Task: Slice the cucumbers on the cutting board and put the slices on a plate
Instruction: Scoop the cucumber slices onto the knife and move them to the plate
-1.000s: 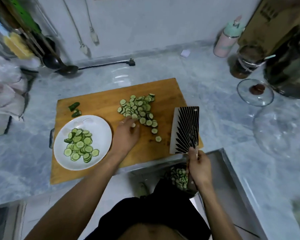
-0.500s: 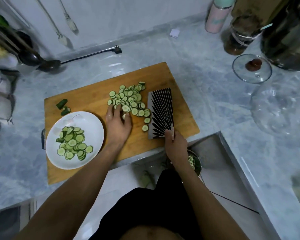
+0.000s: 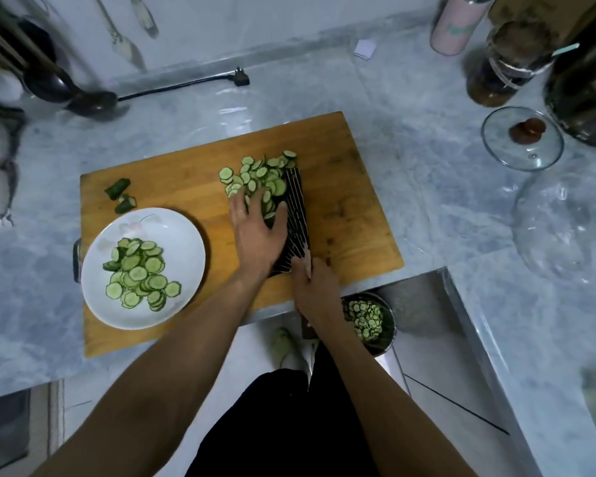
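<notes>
A pile of cucumber slices [image 3: 262,172] lies on the wooden cutting board [image 3: 344,201]. My left hand [image 3: 257,232] lies flat on the near part of the pile, pressing slices against the striped cleaver blade [image 3: 298,215]. My right hand [image 3: 315,290] grips the cleaver's handle at the board's front edge; the blade lies nearly flat against the pile's right side. The white plate [image 3: 186,242] on the board's left part holds a heap of slices [image 3: 140,273]. Two cucumber end pieces [image 3: 119,194] lie above the plate.
A metal bowl of slices [image 3: 369,320] sits in the steel sink [image 3: 461,304] below the board. A glass lid [image 3: 522,139], jars [image 3: 510,60] and a pink bottle [image 3: 456,25] stand at the right back. A ladle [image 3: 93,101] lies at the back left.
The cleaver has slid left from the board's right side up against the slice pile. My left hand moved onto the slices, gathering them against the blade.
</notes>
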A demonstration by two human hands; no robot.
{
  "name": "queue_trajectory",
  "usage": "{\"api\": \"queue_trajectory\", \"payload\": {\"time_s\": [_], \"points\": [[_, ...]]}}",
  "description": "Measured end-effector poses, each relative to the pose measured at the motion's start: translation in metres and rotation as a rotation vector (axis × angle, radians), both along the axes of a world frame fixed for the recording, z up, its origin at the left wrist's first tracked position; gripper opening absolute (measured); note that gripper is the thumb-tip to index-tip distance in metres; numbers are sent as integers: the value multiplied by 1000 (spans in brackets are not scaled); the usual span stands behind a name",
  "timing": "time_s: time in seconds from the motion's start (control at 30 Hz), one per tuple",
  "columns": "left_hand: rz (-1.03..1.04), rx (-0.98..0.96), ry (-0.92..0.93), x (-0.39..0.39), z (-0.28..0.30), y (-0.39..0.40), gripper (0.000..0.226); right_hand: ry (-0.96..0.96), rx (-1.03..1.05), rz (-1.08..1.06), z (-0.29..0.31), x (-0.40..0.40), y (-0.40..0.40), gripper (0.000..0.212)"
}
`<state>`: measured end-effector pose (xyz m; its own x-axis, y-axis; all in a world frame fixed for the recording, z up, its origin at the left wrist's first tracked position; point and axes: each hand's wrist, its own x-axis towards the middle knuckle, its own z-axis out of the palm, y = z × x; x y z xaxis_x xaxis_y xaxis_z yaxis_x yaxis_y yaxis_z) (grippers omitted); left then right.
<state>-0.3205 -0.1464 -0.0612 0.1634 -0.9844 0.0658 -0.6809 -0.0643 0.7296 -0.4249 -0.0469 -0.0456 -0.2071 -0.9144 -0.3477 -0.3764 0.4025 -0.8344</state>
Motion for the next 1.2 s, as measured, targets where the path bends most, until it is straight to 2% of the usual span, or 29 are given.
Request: {"api": "queue_trajectory", "payload": {"time_s": [0.1, 0.2, 0.33, 0.57, 0.97, 1.2], "points": [[34, -42, 51, -6, -1, 8, 53, -29, 1, 8, 0, -4, -1, 38], [69, -57, 56, -4, -4, 6, 59, -14, 1, 34, 0, -13, -3, 37], [71, 7, 128, -10, 0, 0, 59, 2, -23, 67, 3, -14, -2, 36], [63, -52, 72, -26, -3, 7, 35, -29, -36, 35, -2, -13, 10, 37], [72, -71, 80, -31, 4, 21, 29, 4, -59, 30, 6, -17, 18, 38], [137, -152, 72, -13, 20, 31, 27, -49, -97, 87, 13, -6, 23, 39]]}}
